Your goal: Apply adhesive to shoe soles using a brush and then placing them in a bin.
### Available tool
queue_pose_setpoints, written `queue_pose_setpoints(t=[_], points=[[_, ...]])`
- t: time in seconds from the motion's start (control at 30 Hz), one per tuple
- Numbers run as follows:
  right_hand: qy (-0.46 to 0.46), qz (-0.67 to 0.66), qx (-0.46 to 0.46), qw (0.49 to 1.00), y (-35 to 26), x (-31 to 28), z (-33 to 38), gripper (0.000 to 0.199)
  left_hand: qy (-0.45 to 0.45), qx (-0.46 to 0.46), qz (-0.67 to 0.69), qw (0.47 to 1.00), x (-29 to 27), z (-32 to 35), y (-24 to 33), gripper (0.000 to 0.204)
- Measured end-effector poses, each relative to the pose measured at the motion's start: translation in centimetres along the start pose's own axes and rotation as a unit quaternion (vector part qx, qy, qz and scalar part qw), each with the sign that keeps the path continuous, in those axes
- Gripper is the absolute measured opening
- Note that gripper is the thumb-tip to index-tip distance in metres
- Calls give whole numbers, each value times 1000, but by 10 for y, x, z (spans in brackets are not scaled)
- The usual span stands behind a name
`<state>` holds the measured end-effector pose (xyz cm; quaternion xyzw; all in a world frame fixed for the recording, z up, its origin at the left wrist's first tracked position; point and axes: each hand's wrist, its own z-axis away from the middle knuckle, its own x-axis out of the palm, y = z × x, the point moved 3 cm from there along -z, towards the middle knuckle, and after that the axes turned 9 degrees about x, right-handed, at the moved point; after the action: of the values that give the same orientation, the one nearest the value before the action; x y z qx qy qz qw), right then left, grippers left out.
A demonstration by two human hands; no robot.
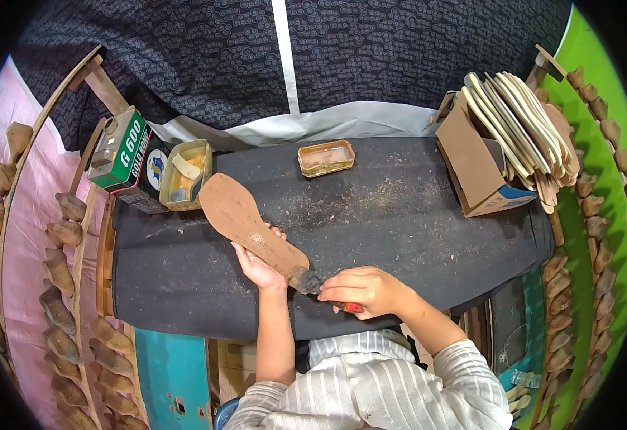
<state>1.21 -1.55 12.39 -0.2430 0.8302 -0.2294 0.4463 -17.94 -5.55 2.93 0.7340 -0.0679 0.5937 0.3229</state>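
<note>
A brown shoe sole (245,218) is tilted over the dark table, its wide toe end pointing far left. My left hand (260,269) supports it from below, fingers wrapped round the edge near the middle. In my right hand (362,290) is a glue brush (306,280) with a red handle and a dark, crusted head. The brush head touches the heel end of the sole. A wet, shiny patch shows on the sole's narrow middle. Part of the brush handle is hidden by my fingers.
A shallow crusted tray (326,169) stands at the far middle. Far left are a green and black metal can (131,161) and a yellowish tub (176,202) holding a pale scraper-like piece. Far right, a cardboard box (478,168) holds several soles (514,122). Racks of shoe lasts (59,272) flank the table (414,215).
</note>
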Motion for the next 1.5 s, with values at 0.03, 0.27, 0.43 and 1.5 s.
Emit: queue_pose_setpoints(t=[0.03, 0.27, 0.43, 1.5], points=[[-1, -1, -1, 1000, 1, -2, 2, 31, 1, 2, 0, 1000, 0, 0, 0, 60], [9, 52, 70, 996, 9, -21, 4, 32, 5, -12, 16, 1000, 2, 1, 2, 59], [36, -12, 3, 999, 3, -15, 0, 32, 0, -23, 27, 999, 2, 0, 1, 59], [-28, 16, 32, 999, 11, -16, 6, 35, -9, -2, 27, 1000, 0, -1, 1, 59]])
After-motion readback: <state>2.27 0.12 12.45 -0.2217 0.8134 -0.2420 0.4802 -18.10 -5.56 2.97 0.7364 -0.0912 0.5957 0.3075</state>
